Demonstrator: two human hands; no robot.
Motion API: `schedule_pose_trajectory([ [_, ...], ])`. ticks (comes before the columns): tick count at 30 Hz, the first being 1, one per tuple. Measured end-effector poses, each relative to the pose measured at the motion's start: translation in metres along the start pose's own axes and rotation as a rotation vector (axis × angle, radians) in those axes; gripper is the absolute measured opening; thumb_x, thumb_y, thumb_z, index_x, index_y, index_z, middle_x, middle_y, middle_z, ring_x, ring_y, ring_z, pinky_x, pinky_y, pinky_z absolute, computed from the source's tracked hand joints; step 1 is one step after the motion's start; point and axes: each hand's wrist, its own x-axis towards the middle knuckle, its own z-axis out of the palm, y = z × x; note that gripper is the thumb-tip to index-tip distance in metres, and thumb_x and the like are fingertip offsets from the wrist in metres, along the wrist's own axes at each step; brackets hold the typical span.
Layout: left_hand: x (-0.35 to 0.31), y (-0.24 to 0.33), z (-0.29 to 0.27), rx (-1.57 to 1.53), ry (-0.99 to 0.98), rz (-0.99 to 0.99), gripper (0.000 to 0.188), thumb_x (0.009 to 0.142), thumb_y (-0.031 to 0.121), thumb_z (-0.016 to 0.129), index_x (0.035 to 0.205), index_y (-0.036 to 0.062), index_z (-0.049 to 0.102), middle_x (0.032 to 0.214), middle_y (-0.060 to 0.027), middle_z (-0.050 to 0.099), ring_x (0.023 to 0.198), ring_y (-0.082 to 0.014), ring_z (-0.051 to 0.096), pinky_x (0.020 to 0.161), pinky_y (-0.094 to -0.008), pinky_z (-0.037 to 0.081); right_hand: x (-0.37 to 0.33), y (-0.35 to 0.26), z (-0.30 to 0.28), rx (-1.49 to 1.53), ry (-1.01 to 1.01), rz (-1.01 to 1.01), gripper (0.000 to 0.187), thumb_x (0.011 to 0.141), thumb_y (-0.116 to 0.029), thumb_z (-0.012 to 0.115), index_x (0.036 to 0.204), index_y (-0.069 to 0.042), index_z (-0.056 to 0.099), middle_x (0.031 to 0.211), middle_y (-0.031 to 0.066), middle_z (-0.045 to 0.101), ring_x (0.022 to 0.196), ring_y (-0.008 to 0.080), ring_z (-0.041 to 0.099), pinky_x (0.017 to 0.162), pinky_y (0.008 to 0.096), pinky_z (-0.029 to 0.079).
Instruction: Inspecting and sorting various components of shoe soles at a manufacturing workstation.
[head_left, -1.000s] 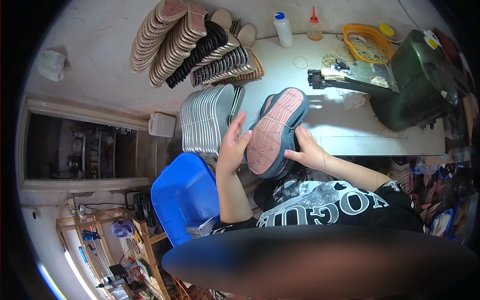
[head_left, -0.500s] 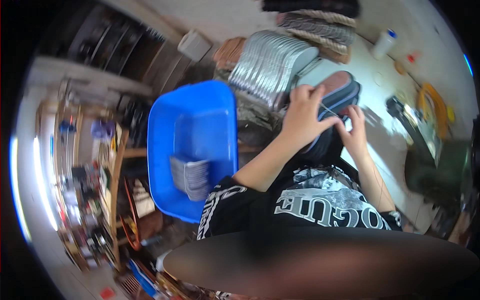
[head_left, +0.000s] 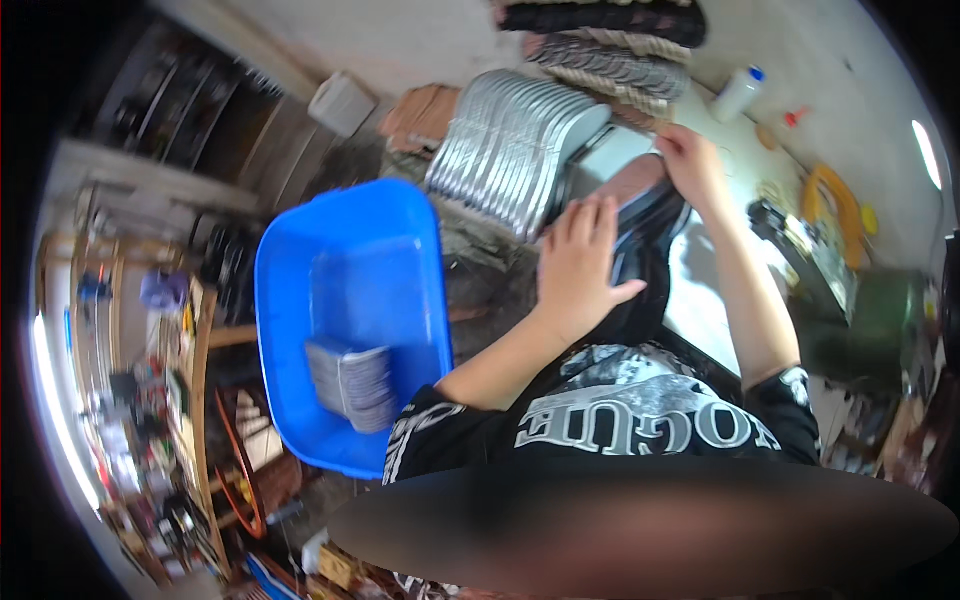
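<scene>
A dark stack of sole-shaped pieces [head_left: 650, 235] with a pinkish-brown top piece [head_left: 632, 180] lies in front of me on the white tabletop. My left hand [head_left: 580, 255] rests flat against its left side, fingers stretched out together and thumb apart. At the stack's far end, my right hand [head_left: 692, 165] has thumb and fingertips pinched together. Whatever that pinch holds, if anything, is too small to make out. Just beyond my left hand stands a long row of silvery sole-shaped pieces [head_left: 515, 145].
To my left is a blue plastic tub [head_left: 278, 330] with a bundle of grey pieces [head_left: 350, 385] inside. More stacked pieces [head_left: 610, 65] stand at the back. A white bottle with a blue cap [head_left: 738, 95] and a yellow ring-shaped object [head_left: 840, 210] are on the right.
The thin thread seen between my hands no longer shows. My right hand has moved up to the stack's far end, and my left hand has flattened against its side. The view has shifted slightly.
</scene>
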Motion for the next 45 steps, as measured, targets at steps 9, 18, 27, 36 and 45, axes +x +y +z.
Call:
schedule_pose_trajectory([
  [9,-0.009,-0.012,0.013,-0.042,0.008,0.045,0.101,0.065,0.042,0.079,0.142,-0.0005,0.028,0.141,-0.0241,0.034,0.131,-0.0429,0.031,0.108,-0.0507,0.027,0.032,0.117,0.056,-0.505,-0.053,0.458,0.026,0.083,-0.015,0.049,0.098,-0.002,0.066,0.099,0.0209,0.067,0.09,0.0361,0.066,0.078,0.0454,0.053],
  [18,-0.006,-0.002,0.001,0.002,-0.087,0.058,0.102,0.068,0.041,0.079,0.142,-0.0036,0.024,0.14,-0.0285,0.03,0.129,-0.0443,0.032,0.107,-0.0493,0.029,0.056,0.038,0.016,-0.045,0.527,0.37,0.023,0.085,-0.024,0.055,0.086,-0.005,0.067,0.086,0.0185,0.066,0.085,0.0378,0.063,0.075,0.0461,0.049],
  [27,-0.005,0.008,-0.009,-0.008,-0.15,0.065,0.098,0.07,0.036,0.078,0.142,-0.0029,0.025,0.142,-0.0262,0.03,0.13,-0.0417,0.031,0.107,-0.0483,0.027,0.031,-0.019,-0.051,-0.191,0.354,0.337,0.018,0.083,-0.022,0.058,0.086,-0.007,0.068,0.083,0.0158,0.067,0.081,0.0367,0.064,0.074,0.0448,0.051],
  [36,0.0,0.023,0.004,0.005,-0.116,0.149,0.093,0.073,0.036,0.077,0.142,-0.002,0.027,0.143,-0.0246,0.03,0.132,-0.0399,0.03,0.109,-0.0478,0.024,0.056,0.13,0.042,-0.171,-0.144,0.47,0.024,0.082,-0.017,0.056,0.094,-0.001,0.069,0.088,0.0215,0.067,0.086,0.039,0.065,0.08,0.0423,0.052],
  [45,0.008,0.009,0.01,-0.109,-0.09,0.057,0.093,0.074,0.035,0.077,0.142,-0.0028,0.026,0.144,-0.0266,0.028,0.134,-0.0408,0.029,0.11,-0.0465,0.024,-0.143,0.078,0.011,0.418,0.039,0.594,0.06,0.088,-0.042,0.058,0.122,0.006,0.051,0.121,0.0261,0.056,0.114,0.0347,0.055,0.1,0.0416,0.04],
])
